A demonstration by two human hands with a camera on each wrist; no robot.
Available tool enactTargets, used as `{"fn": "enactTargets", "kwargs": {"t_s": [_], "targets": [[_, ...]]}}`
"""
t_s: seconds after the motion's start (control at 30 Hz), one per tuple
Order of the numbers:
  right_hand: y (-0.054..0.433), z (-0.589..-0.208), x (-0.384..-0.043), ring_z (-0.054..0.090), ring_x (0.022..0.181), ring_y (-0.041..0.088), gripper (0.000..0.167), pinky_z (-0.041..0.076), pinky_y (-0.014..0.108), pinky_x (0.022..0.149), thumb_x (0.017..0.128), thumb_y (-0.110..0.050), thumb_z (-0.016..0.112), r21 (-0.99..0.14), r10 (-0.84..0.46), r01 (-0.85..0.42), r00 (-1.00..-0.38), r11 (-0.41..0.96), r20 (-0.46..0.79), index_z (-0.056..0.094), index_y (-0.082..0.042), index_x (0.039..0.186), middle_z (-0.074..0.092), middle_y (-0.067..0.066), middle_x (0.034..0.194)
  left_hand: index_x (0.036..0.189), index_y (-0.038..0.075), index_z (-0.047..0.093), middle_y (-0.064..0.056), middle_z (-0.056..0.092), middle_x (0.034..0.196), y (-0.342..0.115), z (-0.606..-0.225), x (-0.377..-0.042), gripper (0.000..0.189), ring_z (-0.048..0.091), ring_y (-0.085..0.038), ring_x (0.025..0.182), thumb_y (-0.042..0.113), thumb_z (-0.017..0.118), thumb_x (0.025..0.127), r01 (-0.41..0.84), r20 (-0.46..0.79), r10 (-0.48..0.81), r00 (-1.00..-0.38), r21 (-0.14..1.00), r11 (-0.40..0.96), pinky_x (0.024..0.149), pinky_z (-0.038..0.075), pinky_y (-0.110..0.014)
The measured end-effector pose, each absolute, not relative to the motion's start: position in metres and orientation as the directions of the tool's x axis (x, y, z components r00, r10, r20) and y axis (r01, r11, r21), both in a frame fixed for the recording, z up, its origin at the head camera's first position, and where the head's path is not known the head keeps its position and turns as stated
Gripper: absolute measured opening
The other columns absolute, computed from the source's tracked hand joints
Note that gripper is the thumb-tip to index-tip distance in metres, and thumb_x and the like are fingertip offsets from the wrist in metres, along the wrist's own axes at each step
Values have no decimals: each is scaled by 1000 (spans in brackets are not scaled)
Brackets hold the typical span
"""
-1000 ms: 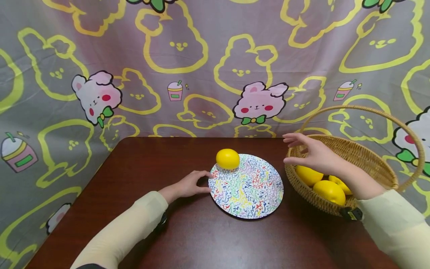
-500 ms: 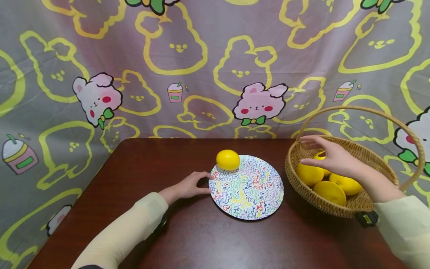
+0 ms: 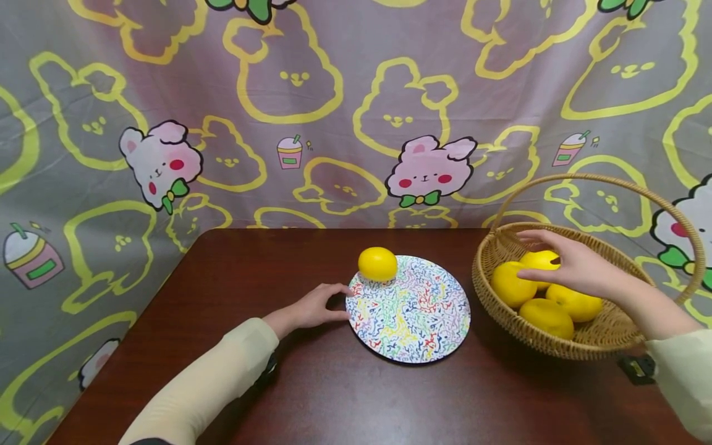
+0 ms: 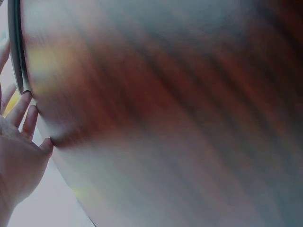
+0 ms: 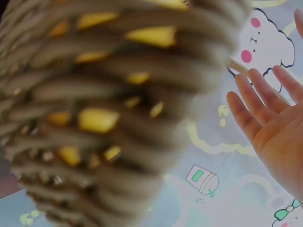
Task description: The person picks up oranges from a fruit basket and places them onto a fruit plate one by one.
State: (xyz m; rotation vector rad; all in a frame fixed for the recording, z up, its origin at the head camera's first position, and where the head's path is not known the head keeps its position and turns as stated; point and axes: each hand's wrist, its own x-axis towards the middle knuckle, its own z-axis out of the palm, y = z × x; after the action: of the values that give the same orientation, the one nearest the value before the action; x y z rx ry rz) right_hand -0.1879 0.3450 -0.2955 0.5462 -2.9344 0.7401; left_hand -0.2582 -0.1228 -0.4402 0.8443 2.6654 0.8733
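A yellow lemon [image 3: 377,264] lies on the far left part of a round plate [image 3: 423,315] with a multicoloured squiggle pattern. My left hand [image 3: 314,307] rests at the plate's left rim, thumb and fingers spread apart and touching the edge. In the left wrist view, its fingertips [image 4: 29,106] are beside the dark side of the plate. Over the wicker basket [image 3: 534,334] on the right, my right hand [image 3: 578,266] hovers with fingers spread and nothing in its grasp. Beneath it sit several yellow lemons [image 3: 513,284], partly covered by the hand.
The basket's tall arched handle [image 3: 601,179] rises behind the right hand. A dark red-brown wooden table [image 3: 267,259] carries everything. Behind it hangs a cartoon-printed curtain [image 3: 328,74]. In the right wrist view, the blurred basket weave [image 5: 118,94] fills the left side.
My right hand has moved rightward, from the basket's left rim to over the lemons, uncovering more of them. The left hand, plate and the lemon on it have stayed in place.
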Motion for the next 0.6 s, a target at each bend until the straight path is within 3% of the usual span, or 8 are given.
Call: {"fn": "enactTargets", "kwargs": {"t_s": [0.6], "targets": [[361, -334, -203, 49, 116, 47, 71, 43, 61, 86, 85, -34, 76, -454, -341, -358, -932, 816, 121, 44, 0, 139, 47, 26, 136, 125, 17, 60, -1, 58, 127, -123, -439, -258, 45, 45, -25, 122, 32, 76, 86, 465, -8, 589, -808, 605, 646, 106, 32, -45]]}}
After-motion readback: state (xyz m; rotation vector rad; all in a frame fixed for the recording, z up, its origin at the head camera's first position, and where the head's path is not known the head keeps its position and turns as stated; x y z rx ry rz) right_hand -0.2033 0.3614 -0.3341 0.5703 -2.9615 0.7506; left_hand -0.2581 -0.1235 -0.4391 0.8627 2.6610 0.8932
